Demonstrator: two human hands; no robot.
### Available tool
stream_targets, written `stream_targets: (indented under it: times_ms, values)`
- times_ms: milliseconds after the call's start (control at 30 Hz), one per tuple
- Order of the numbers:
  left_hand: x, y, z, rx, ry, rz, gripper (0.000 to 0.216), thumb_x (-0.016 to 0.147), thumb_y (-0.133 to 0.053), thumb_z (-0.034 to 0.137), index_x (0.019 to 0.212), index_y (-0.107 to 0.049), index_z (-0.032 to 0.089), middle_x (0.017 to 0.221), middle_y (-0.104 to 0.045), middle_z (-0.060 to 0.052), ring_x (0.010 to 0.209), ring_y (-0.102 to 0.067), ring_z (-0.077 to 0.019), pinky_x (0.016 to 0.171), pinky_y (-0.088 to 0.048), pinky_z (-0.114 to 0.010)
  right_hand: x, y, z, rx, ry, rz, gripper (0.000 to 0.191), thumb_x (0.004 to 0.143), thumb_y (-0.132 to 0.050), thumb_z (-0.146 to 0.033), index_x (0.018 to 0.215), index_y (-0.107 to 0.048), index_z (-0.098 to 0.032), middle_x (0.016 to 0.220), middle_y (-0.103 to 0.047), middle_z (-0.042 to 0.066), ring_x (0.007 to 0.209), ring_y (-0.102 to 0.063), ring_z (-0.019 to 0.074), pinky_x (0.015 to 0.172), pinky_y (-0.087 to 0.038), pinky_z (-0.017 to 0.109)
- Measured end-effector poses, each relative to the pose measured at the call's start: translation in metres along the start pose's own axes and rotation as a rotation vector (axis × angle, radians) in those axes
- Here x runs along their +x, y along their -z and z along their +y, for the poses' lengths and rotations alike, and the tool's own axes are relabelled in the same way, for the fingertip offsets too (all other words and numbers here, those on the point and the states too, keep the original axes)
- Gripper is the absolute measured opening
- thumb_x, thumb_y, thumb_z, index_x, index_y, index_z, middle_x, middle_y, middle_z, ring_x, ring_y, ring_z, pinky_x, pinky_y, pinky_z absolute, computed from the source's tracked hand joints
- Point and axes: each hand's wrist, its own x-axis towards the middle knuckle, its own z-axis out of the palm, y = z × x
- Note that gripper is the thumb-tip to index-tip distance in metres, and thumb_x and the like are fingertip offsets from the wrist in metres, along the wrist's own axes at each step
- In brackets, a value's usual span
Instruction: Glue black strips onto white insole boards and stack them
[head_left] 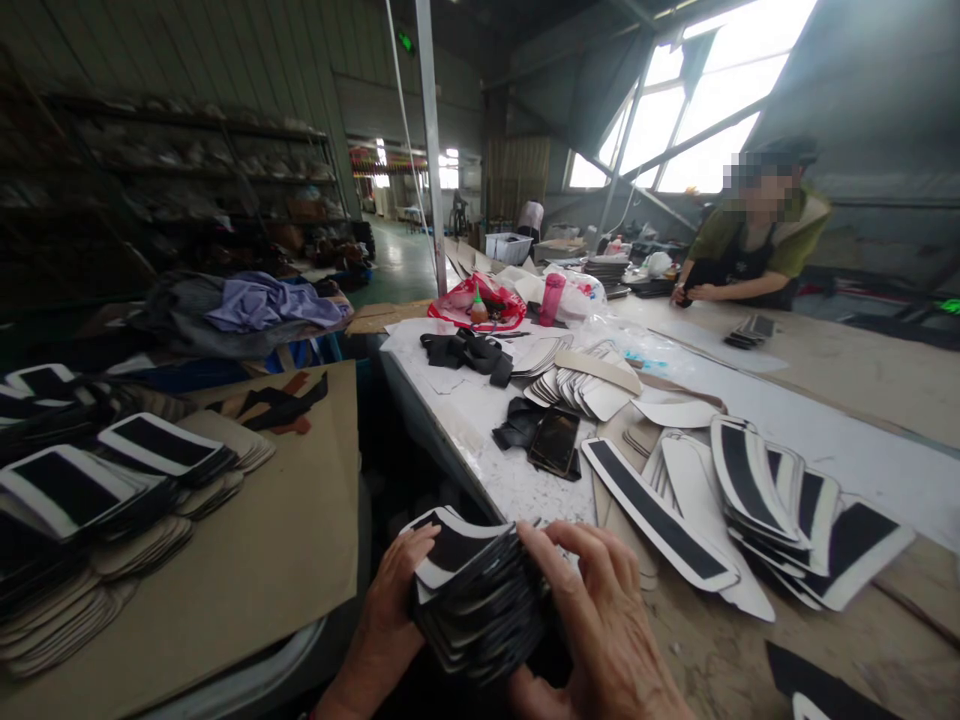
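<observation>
A thick stack of curved white pieces with black strips (480,590) is held between my two hands at the bottom middle, in front of the table edge. My left hand (386,620) grips its left end, thumb on the top piece. Around the right end, my right hand (592,610) is closed, fingers over the upper edge and thumb below. The stack's underside is hidden. Right of my right hand, a long curved piece with a black strip (660,515) lies on the table among fanned white pieces (795,500).
Piles of similar pieces (127,470) lie on a brown board (300,550) at left. The white table (457,430) holds black straps (469,352), a dark phone (555,440), a red bag (442,308) and a pink bottle (552,298). A co-worker (750,240) leans over the far right table.
</observation>
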Motion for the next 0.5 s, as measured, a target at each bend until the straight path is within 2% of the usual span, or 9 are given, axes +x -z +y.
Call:
stream_targets:
  times_ms: [167,333,500]
  values:
    - [-0.0011,0.0014,0.0018,-0.014,0.015,-0.012,0.033,0.086,-0.050,0.023,0.119,-0.046,0.022,0.117,-0.059,-0.010,0.112,-0.054,-0.0230,0.095,-0.047,-0.042,0.0014,0.0027,-0.0020,0.052,-0.021,-0.016,0.065,0.060,-0.055,-0.017,0.124,-0.042,-0.018,0.109,-0.042,0.011,0.104,-0.041,0.0288,0.087,-0.040,0.044]
    - [-0.0006,0.0010,0.0018,-0.007,0.015,-0.003,0.032,0.085,-0.052,0.023,0.117,-0.047,0.021,0.115,-0.059,-0.010,0.111,-0.055,-0.0225,0.095,-0.048,-0.041,0.0046,0.0024,0.0006,0.060,-0.025,-0.021,0.063,0.062,-0.056,-0.017,0.123,-0.042,-0.018,0.121,-0.037,0.013,0.112,-0.037,0.0315,0.090,-0.038,0.047]
    - [-0.0034,0.0019,0.0006,-0.005,0.029,-0.023,0.034,0.084,-0.051,0.024,0.118,-0.047,0.022,0.115,-0.060,-0.009,0.108,-0.057,-0.0239,0.092,-0.049,-0.041,0.0062,0.0030,0.0005,0.117,-0.036,-0.106,0.070,0.059,-0.059,-0.017,0.126,-0.041,-0.020,0.114,-0.042,0.011,0.106,-0.040,0.0298,0.091,-0.036,0.048]
